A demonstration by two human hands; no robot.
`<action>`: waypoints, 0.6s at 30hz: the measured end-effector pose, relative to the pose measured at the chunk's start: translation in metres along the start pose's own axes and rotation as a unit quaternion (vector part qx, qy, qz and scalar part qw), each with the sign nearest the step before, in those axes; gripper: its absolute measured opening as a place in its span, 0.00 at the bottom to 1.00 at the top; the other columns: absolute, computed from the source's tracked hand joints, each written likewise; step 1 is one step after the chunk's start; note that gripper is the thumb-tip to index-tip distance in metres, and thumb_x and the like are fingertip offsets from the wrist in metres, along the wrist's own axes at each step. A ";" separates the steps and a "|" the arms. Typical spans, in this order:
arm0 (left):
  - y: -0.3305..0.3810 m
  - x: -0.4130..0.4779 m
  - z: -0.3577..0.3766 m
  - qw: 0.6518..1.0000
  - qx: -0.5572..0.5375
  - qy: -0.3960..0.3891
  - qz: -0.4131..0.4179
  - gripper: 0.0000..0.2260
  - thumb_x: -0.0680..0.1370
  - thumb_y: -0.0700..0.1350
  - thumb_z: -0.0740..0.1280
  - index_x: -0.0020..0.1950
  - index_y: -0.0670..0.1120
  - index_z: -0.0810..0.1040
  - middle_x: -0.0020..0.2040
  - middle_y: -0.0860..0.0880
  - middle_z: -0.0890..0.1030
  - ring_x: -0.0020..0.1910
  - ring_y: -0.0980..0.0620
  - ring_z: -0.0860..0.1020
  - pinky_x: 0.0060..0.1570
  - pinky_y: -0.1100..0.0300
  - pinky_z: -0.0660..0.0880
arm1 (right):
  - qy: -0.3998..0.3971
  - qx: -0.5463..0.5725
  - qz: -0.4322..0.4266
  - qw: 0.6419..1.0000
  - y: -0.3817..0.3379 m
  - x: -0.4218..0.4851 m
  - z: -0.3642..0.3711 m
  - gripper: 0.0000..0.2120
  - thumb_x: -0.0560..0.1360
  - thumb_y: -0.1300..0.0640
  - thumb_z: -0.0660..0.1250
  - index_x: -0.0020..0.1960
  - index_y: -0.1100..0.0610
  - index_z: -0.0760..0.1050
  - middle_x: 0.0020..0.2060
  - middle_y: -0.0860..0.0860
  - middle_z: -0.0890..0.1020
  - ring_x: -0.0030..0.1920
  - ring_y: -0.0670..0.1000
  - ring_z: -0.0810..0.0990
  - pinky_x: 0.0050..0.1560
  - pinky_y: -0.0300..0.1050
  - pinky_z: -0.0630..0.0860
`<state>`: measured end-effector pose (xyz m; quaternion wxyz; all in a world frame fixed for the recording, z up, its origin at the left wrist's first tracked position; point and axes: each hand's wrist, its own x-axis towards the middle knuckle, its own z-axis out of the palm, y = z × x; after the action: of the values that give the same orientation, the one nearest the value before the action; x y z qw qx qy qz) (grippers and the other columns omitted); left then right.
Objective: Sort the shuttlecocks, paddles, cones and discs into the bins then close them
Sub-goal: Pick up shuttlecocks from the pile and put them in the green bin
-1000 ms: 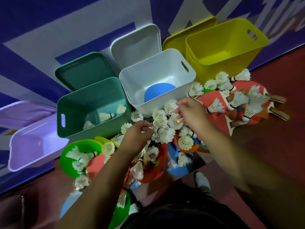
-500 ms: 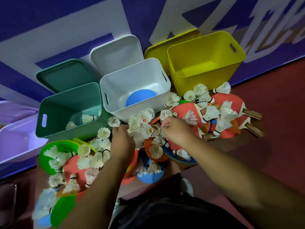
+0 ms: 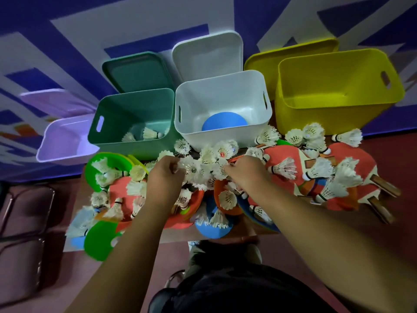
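Purple-and-white patterned wall (image 3: 67, 30), red floor (image 3: 401, 168), dark chair (image 3: 27, 213) at left.

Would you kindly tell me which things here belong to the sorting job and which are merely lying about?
Job: shuttlecocks, gripped by left hand and right hand; paddles; discs (cones hard to tell apart); green bin, white bin, yellow bin, purple bin; lids.
Lying about: dark chair at left; painted wall.

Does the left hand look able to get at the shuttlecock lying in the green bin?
Probably yes. The green bin stands open, its lid leaning behind, and nothing covers the shuttlecock on its floor. The left hand is just before the near wall, though it grips shuttlecocks.
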<state>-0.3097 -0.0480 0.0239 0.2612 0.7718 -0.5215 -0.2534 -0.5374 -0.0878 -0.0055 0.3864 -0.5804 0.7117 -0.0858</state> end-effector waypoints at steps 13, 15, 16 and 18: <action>-0.035 0.042 -0.055 0.983 -0.174 0.019 -0.053 0.03 0.78 0.41 0.71 0.45 0.45 0.79 0.33 0.51 0.76 0.31 0.51 0.75 0.33 0.58 0.73 | 0.049 0.102 -0.022 0.993 -0.083 0.001 -0.023 0.20 0.70 0.46 0.62 0.44 0.63 0.79 0.39 0.59 0.85 0.39 0.62 0.85 0.43 0.62 0.84; -0.041 0.056 -0.072 0.976 -0.201 0.031 -0.075 0.06 0.78 0.41 0.71 0.42 0.47 0.77 0.30 0.55 0.74 0.32 0.48 0.80 0.31 0.56 0.75 | 0.049 0.103 -0.034 0.993 -0.107 0.004 -0.022 0.19 0.72 0.49 0.62 0.46 0.65 0.79 0.40 0.59 0.86 0.41 0.63 0.85 0.44 0.61 0.84; -0.045 0.064 -0.080 0.973 -0.210 0.038 -0.087 0.07 0.78 0.42 0.70 0.41 0.48 0.76 0.30 0.56 0.74 0.33 0.48 0.81 0.31 0.54 0.76 | 0.049 0.101 -0.035 0.993 -0.119 0.007 -0.020 0.17 0.74 0.51 0.62 0.45 0.65 0.80 0.38 0.57 0.86 0.41 0.62 0.85 0.44 0.59 0.83; -0.053 0.080 -0.097 0.970 -0.217 0.049 -0.094 0.06 0.77 0.43 0.70 0.41 0.48 0.76 0.29 0.56 0.74 0.33 0.49 0.81 0.34 0.50 0.80 | 0.051 0.108 -0.034 0.992 -0.142 0.013 -0.016 0.15 0.76 0.54 0.63 0.42 0.64 0.81 0.37 0.55 0.86 0.40 0.61 0.84 0.42 0.51 0.81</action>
<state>-0.1834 -0.0923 0.0508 0.4226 0.7538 -0.3653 -0.3462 -0.4401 -0.1486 0.0811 0.4065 -0.5539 0.6971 -0.2049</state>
